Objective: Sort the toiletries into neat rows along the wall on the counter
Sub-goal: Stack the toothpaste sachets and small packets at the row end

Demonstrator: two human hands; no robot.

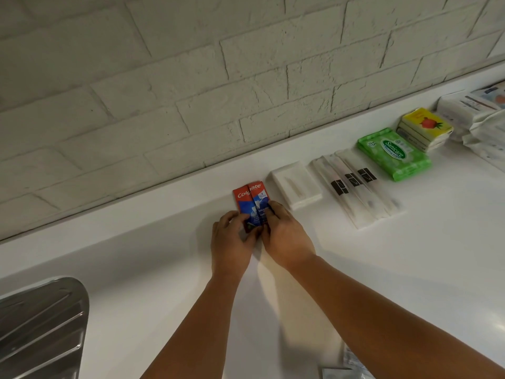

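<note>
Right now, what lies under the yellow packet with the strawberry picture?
The yellow packet tops a small stack: edges of pale similar packets show beneath it on the counter. Their printed faces are covered, so their kind cannot be told.

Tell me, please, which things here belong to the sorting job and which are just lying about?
Job: Colgate sachets, held by left hand and right hand; white box; long white packets; green Sanicare wipes; yellow tissue packs; white packs far right.
Lying about: steel drainboard; crumpled white bag.

Toothpaste sachets (251,199) left of soap box (296,186); wipes pack (393,154) right.
</note>
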